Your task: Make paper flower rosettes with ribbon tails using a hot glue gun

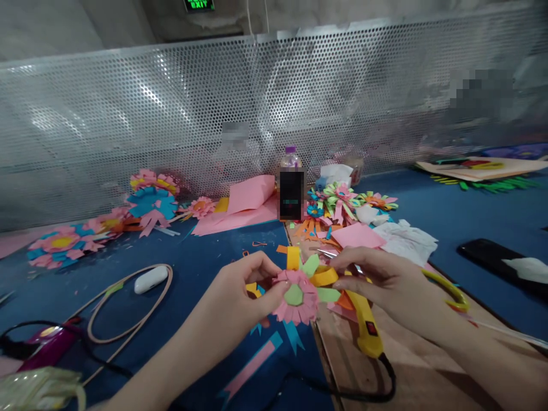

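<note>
My left hand pinches a paper flower with fringed pink petals and a light green centre. Green strips and yellow paper loops stick out around its edge. On the right side, my right hand has thumb and fingers closed on one yellow paper loop of the flower. Below that hand lies a yellow glue gun with a red switch and a black cord. Pointed metal blades show beside the right fingertips. Beneath the flower, a pink and blue paper ribbon lies on the blue tabletop.
Finished paper flowers line the back left. A phone stands upright before a purple-capped bottle. Crumpled tissue and another phone lie right. A looped cable and white earbud case are left.
</note>
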